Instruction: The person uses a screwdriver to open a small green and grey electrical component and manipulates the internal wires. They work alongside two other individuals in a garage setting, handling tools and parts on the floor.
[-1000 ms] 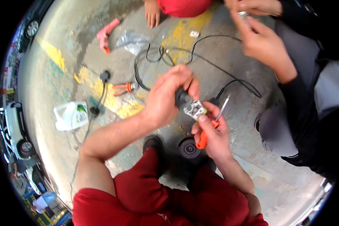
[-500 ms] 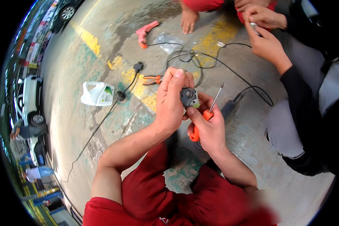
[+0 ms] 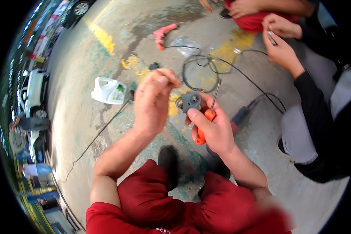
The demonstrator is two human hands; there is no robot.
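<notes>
My right hand (image 3: 219, 135) is closed around an orange-handled screwdriver (image 3: 210, 115), its metal shaft pointing up and away. Between the same thumb and fingers sits a dark grey plastic part (image 3: 190, 102) with round openings. Its far side is hidden by my fingers. My left hand (image 3: 149, 103) hangs in the air just left of the part, apart from it. Thumb and fingertips of that hand are pinched together; whatever they may hold is too small to make out.
On the concrete floor lie a white jug (image 3: 109, 92), a red pistol-shaped tool (image 3: 163, 34), a clear plastic bag (image 3: 186, 45), looped black cable (image 3: 184, 74) and a dark corded tool (image 3: 241, 115). At right, a person's hands (image 3: 283, 50) hold a small metallic thing; another person crouches beyond.
My left hand has come off the grey part and moved left. The part has turned in my right hand, showing its openings. A crouching person's hand at the top has shifted.
</notes>
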